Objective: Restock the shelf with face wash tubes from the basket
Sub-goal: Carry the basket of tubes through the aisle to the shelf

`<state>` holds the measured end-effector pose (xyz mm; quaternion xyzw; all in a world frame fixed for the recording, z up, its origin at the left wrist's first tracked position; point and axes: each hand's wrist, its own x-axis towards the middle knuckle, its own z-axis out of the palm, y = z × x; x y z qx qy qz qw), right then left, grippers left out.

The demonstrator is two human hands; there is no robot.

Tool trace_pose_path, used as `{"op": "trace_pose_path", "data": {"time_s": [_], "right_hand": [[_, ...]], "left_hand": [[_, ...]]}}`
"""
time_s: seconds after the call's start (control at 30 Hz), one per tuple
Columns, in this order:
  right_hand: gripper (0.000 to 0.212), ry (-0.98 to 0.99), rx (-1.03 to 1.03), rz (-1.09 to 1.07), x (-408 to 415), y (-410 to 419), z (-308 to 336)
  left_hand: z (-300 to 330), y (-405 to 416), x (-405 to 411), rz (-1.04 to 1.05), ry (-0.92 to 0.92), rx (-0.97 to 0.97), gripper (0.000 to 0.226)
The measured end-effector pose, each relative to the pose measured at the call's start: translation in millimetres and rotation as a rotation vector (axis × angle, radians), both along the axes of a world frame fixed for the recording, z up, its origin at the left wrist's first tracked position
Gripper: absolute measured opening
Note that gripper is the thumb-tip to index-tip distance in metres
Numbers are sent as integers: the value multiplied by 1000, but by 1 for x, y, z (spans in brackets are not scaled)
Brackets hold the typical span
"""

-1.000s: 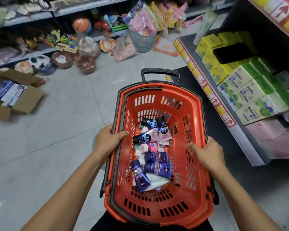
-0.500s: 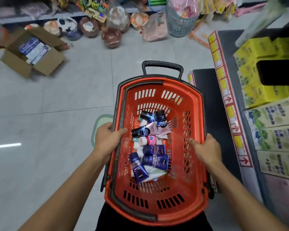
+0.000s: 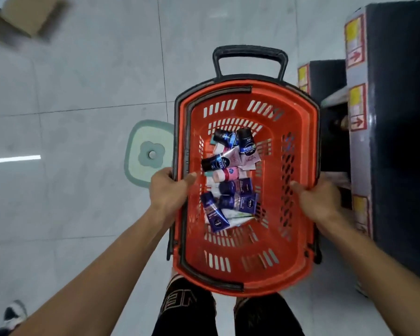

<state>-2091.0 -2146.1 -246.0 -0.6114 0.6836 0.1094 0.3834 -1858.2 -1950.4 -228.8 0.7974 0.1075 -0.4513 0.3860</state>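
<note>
An orange basket (image 3: 303,146) with a black rim and a black pull handle (image 3: 250,53) hangs in front of me over the floor. Several face wash tubes (image 3: 230,180) lie heaped in its bottom, dark blue, pink and white. My left hand (image 3: 169,190) grips the basket's left rim, thumb over the inner edge. My right hand (image 3: 318,197) grips the right rim the same way. The shelf (image 3: 398,117) stands at the right, dark, with red-and-yellow price labels along its edge.
A pale green lid with a flower knob (image 3: 146,151) lies on the grey tiled floor left of the basket. A cardboard box (image 3: 22,18) sits at the top left. My feet (image 3: 189,304) show below the basket. A shoe (image 3: 12,314) is at the bottom left.
My view has tipped downward, so the far shelves and the toys have left the frame. The basket has stayed in both hands and sits closer to the shelf's lower edge.
</note>
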Motion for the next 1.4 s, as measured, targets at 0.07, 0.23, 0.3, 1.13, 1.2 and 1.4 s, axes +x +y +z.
{"op": "trace_pose_path", "data": {"time_s": [0.07,0.23,0.3,1.13,1.2,1.4], "right_hand": [[46,25,31,16,0,-1,-37],[41,36,11,37,2,-15,-122],[38,35,29,23,1,-23,-150],[59,139,-38,-55,-3,-86,-329],[62,143,-31,-57,-1,-87,-330],[81,154,29,-77,10,-76,-304]], "left_hand": [[-37,-1,-1,-3,5,27,30],[-120,-12,1,-44,51,69,37],[-148,-18,1,-74,73,72,36],[-306,-74,-19,-182,188,-19,44],[-303,-73,-17,-196,175,-14,48],[-277,-81,-9,-222,184,14,63]]}}
